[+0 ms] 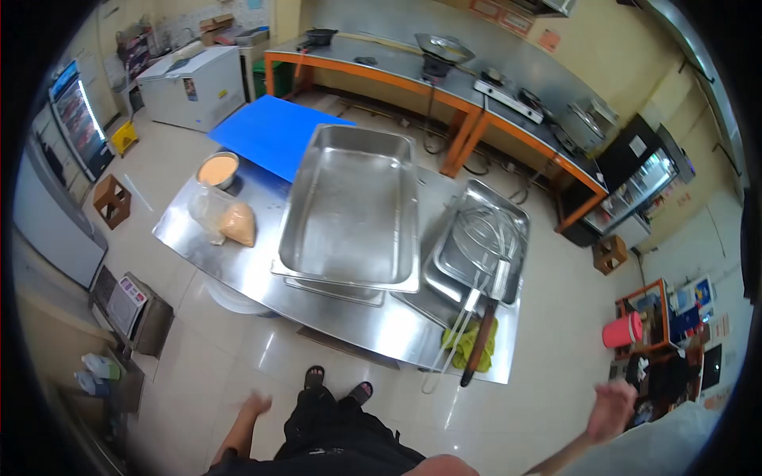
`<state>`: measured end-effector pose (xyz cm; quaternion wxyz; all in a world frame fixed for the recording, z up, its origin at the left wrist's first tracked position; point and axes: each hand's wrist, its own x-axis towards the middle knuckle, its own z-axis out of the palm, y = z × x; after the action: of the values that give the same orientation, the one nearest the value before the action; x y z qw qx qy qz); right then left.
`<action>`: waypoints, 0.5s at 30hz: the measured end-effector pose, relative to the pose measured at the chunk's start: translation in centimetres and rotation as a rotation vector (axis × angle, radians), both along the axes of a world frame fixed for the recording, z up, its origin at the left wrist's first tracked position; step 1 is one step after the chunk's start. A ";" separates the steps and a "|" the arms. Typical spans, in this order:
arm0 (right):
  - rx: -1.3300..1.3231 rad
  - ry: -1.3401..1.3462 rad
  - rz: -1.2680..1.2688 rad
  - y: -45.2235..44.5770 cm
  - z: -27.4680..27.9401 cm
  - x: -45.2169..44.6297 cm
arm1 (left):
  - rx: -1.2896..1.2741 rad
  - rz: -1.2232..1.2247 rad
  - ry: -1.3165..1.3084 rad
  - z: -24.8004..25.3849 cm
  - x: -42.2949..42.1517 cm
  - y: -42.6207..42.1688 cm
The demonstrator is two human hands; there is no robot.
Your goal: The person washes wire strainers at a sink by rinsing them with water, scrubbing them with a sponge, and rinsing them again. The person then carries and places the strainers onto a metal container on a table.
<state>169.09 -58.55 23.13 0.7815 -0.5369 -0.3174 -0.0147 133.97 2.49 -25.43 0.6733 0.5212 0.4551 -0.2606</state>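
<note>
My left hand (pixel 255 402) hangs low beside my body, slightly blurred, its fingers loosely apart and holding nothing visible. Out to the right, my right hand (pixel 613 410) is raised over the floor, also blurred, with loose fingers and nothing seen in them. Neither touches the steel table (pixel 262 274). On it stands a large, deep steel pan (pixel 349 214), with another flat metal piece partly hidden beneath. To its right, a wire strainer (pixel 480 238) and a dark-handled tool (pixel 481 345) lie across a steel tray (pixel 520 230). A green cloth (pixel 486 339) lies under the handles.
On the left of the table are a bowl of orange mixture (pixel 217 170) and a plastic bag of tan powder (pixel 236 224). A blue board (pixel 274 131) lies behind. Orange-framed counters (pixel 381 59) with burners line the back. A scale (pixel 128 301) stands left.
</note>
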 end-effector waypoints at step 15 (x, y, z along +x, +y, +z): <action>-0.990 0.404 0.379 39.8 -26.8 -18.6 | -0.146 1.059 0.249 -7.0 -29.9 2.3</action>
<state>150.51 -18.76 -3.65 0.4709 -0.7651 -0.2215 0.3792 104.09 4.81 -32.40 0.6878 0.1380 0.7123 0.0233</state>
